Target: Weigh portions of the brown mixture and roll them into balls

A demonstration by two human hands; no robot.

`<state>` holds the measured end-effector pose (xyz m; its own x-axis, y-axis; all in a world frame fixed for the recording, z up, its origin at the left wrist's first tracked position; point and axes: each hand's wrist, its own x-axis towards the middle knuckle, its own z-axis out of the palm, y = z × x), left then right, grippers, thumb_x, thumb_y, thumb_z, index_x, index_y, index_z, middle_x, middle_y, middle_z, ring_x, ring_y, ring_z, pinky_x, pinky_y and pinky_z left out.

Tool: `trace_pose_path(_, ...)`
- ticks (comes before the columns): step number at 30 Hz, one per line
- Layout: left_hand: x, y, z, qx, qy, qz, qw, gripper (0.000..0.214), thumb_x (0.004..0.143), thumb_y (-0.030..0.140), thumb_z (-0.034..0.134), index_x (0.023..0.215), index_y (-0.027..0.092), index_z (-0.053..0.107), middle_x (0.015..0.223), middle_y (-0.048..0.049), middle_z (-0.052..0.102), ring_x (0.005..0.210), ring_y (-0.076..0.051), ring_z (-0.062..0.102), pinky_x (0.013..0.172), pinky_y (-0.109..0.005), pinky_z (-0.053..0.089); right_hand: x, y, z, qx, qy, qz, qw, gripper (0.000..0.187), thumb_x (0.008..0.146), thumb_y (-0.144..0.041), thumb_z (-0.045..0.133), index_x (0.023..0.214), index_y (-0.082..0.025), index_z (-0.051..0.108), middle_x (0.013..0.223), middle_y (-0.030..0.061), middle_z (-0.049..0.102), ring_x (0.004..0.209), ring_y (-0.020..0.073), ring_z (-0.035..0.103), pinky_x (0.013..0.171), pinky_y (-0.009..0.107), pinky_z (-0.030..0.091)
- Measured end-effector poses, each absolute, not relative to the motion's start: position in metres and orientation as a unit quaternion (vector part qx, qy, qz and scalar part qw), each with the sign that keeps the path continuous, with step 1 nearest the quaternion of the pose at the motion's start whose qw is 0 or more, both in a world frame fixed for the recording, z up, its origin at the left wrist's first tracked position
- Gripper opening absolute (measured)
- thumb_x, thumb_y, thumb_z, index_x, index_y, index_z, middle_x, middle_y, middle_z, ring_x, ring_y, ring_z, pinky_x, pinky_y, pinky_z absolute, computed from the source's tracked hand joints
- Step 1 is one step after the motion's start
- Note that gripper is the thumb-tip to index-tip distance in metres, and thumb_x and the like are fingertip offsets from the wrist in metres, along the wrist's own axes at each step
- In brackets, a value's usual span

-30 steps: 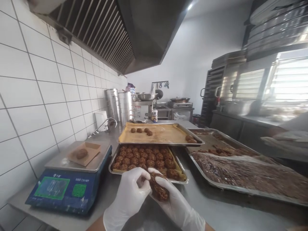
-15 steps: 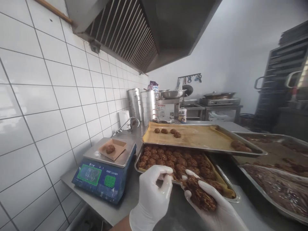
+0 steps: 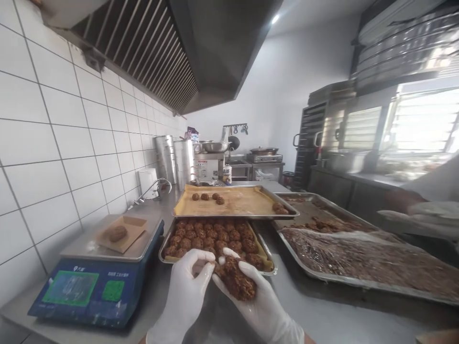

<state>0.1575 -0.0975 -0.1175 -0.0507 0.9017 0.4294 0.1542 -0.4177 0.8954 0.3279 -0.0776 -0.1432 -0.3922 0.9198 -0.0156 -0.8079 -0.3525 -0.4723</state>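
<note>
My right hand point(image 3: 251, 306), in a white disposable glove, cups a rough brown lump of nutty mixture point(image 3: 235, 279). The fingertips of my left hand point(image 3: 186, 291), also gloved, press against the lump's left side. Just beyond both hands stands a metal tray point(image 3: 215, 272) packed with round brown balls. Behind it, a parchment-lined metal tray point(image 3: 233, 214) holds several balls. To my left, a blue digital scale point(image 3: 89, 291) carries a cardboard tray point(image 3: 122, 234) with one brown patty point(image 3: 117, 233) on it.
A large metal tray of flattened brown mixture point(image 3: 358, 255) lies to the right. A co-worker's gloved hand point(image 3: 412, 215) reaches in at the right edge. A tiled wall runs along the left, under a steel extractor hood point(image 3: 161, 48). Steel canisters and a machine stand at the back.
The view has swung back left since half a second ago, so the trays sit further right-to-left in frame. My hands still hold the lump, with my left fingers now against it.
</note>
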Motion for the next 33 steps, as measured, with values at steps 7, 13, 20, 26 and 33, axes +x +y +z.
trace_pose_path(7, 0.165, -0.098, -0.121, 0.639, 0.424, 0.591, 0.251, 0.013, 0.095, 0.024, 0.061, 0.099, 0.025, 0.073, 0.106, -0.0024, 0.073, 0.101, -0.019, 0.07, 0.091, -0.031, 0.056, 0.325, -0.075, -0.14, -0.136, -0.172, 0.798, 0.562, 0.026, 0.089, -0.022, 0.069, 0.114, -0.022, 0.075, 0.111, 0.0115, 0.077, 0.111, 0.0235, 0.07, 0.107, 0.048, 0.053)
trace_pose_path(13, 0.155, -0.1, -0.119, 0.687, 0.418, 0.572, 0.162, 0.018, 0.096, 0.017, 0.058, 0.099, 0.026, 0.072, 0.105, -0.0011, 0.072, 0.1, -0.017, 0.069, 0.091, -0.029, 0.056, 0.326, -0.075, -0.141, -0.143, -0.163, 0.797, 0.564, 0.027, 0.087, -0.021, 0.071, 0.114, -0.021, 0.075, 0.111, 0.01, 0.077, 0.108, 0.0227, 0.071, 0.105, 0.047, 0.056)
trace_pose_path(20, 0.153, -0.097, -0.127, 0.668, 0.42, 0.553, 0.268, 0.016, 0.096, 0.022, 0.06, 0.101, 0.026, 0.074, 0.107, -0.0019, 0.074, 0.099, -0.018, 0.071, 0.089, -0.03, 0.058, 0.326, -0.075, -0.136, -0.148, -0.157, 0.788, 0.576, 0.03, 0.086, -0.019, 0.071, 0.116, -0.017, 0.074, 0.103, 0.0138, 0.078, 0.102, 0.0234, 0.074, 0.101, 0.045, 0.059)
trace_pose_path(26, 0.131, -0.104, -0.112, 0.652, 0.47, 0.553, 0.22, 0.014, 0.093, 0.022, 0.061, 0.097, 0.025, 0.075, 0.097, -0.0002, 0.076, 0.086, -0.017, 0.071, 0.079, -0.027, 0.056, 0.328, -0.077, -0.124, -0.188, -0.101, 0.788, 0.577, 0.037, 0.08, -0.013, 0.073, 0.116, -0.013, 0.073, 0.107, 0.0174, 0.078, 0.101, 0.0266, 0.075, 0.094, 0.042, 0.063)
trace_pose_path(33, -0.011, -0.083, -0.045, 0.607, 0.641, 0.465, -0.068, 0.019, 0.095, 0.03, 0.058, 0.105, 0.028, 0.074, 0.115, 0.0003, 0.076, 0.106, -0.02, 0.069, 0.097, -0.032, 0.051, 0.326, -0.071, -0.115, -0.214, -0.057, 0.786, 0.577, 0.046, 0.074, -0.005, 0.073, 0.12, -0.012, 0.07, 0.108, 0.0172, 0.078, 0.094, 0.0305, 0.077, 0.083, 0.043, 0.068)
